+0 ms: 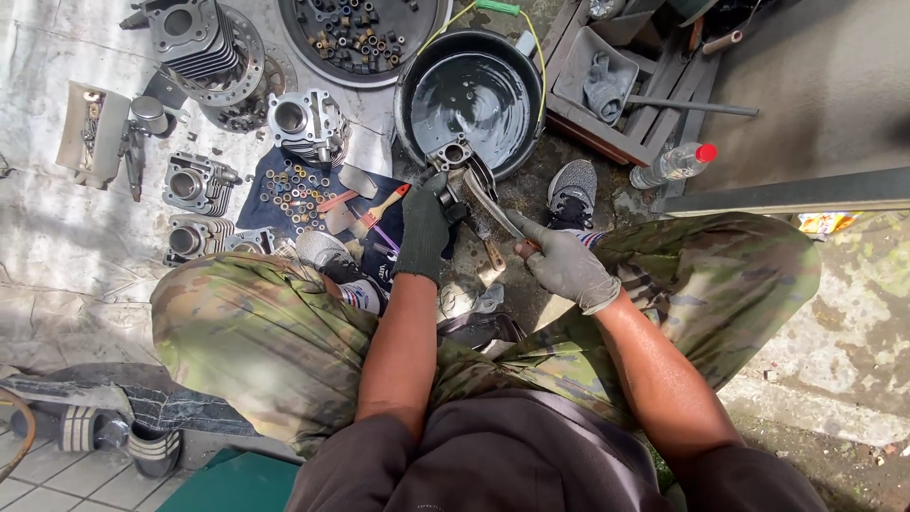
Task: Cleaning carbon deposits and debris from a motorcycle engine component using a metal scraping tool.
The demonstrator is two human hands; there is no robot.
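At frame centre, the dark-gloved left hand (427,228) grips a metal engine part (462,166) while the grey-gloved right hand (566,265) clasps a brush (496,213) angled up-left toward it.

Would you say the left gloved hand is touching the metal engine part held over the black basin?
Touching. The head view shows the left hand, in a dark glove, wrapped around the lower end of the metal engine part over the black basin, with no gap.

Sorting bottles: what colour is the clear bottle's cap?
Red, on the bottle, seen in the head view.
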